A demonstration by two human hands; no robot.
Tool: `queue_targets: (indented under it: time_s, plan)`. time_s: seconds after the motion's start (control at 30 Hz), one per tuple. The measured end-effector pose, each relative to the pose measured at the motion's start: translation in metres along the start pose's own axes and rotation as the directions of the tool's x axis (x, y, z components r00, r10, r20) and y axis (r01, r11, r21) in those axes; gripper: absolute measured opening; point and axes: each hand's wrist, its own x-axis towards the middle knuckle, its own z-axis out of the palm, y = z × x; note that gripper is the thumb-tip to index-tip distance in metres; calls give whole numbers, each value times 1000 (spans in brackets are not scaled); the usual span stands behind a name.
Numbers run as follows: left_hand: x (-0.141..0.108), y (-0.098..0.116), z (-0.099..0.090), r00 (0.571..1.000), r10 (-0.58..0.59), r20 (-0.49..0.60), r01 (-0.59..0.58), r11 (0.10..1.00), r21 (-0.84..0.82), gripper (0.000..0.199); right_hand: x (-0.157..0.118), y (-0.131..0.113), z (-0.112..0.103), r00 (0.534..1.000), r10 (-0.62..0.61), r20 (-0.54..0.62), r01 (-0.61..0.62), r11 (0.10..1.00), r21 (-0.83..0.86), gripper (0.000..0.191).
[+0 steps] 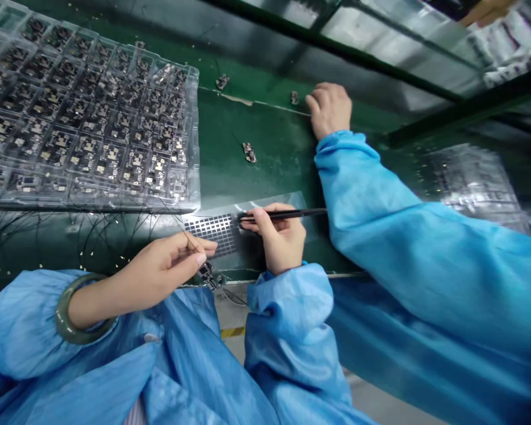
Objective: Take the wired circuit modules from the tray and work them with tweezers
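Note:
My left hand, with a green bangle on the wrist, pinches a thin dark wire between its fingertips. A small circuit module hangs from that wire just below the hand, at the bench edge. My right hand is shut on black tweezers, whose tips lie over a clear film. That film carries a grid of small dark squares, which sits between my two hands. Both blue sleeves come in from the bottom of the view.
A clear blister tray of several circuit modules stands at upper left on the green bench. Loose modules lie near it. A co-worker's hand and blue sleeve reach in from the right. Thin wires trail along the bench.

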Motion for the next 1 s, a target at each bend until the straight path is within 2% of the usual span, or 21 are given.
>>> queue_targets:
  time_s: [0.27,0.47,0.57,0.73,1.0]
  plan:
    - [7,-6,-1,998,-65,-25,64,997,-37,14,3,9,-1,999,-48,25,52,984,-168,25]
    - [7,-4,1,995,-82,-52,79,995,-58,13,4,7,0,999,-7,43,11,996,-92,23]
    - [7,-3,1,994,-92,-56,89,995,-48,14,5,6,1,1000,16,11,-15,999,-49,23]
    - [6,-2,1,992,-112,-49,110,993,-47,14,3,5,3,999,-30,-19,27,990,-141,23]
    - [7,-3,1,994,-98,-52,96,994,-53,13,3,4,2,1000,-19,-1,19,988,-156,28]
